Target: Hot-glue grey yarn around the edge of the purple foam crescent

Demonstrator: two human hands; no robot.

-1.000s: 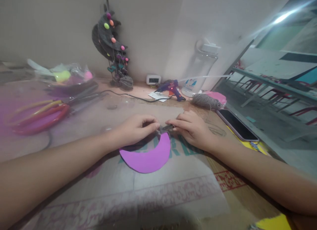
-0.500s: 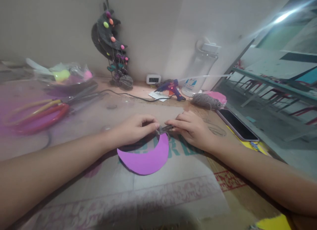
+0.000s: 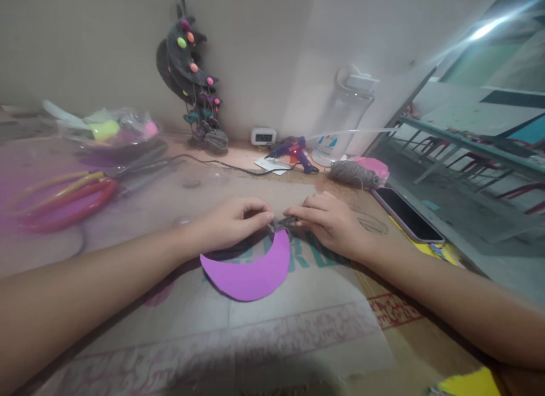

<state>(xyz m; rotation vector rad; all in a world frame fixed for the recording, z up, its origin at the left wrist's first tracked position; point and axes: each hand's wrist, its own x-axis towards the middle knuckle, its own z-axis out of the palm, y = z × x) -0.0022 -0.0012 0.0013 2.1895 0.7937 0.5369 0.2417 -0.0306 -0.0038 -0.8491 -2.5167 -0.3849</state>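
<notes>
My left hand point(image 3: 249, 217) and right hand point(image 3: 326, 217) are both pinching yarn point(image 3: 280, 223) at the upper tip of the crescent point(image 3: 255, 279), which is sitting just below them over the cardboard point(image 3: 353, 311). Only that tip is showing yarn and the rest is showing bare purple, so I'm judging the wrapping to be barely begun, with most left. Beyond my hands the glue gun point(image 3: 293, 150), cord point(image 3: 230, 165) and bottle point(image 3: 343, 126) are sitting near the wall, with scissors point(image 3: 102, 198) lying left and a phone point(image 3: 409, 214) right, none blocking me.
</notes>
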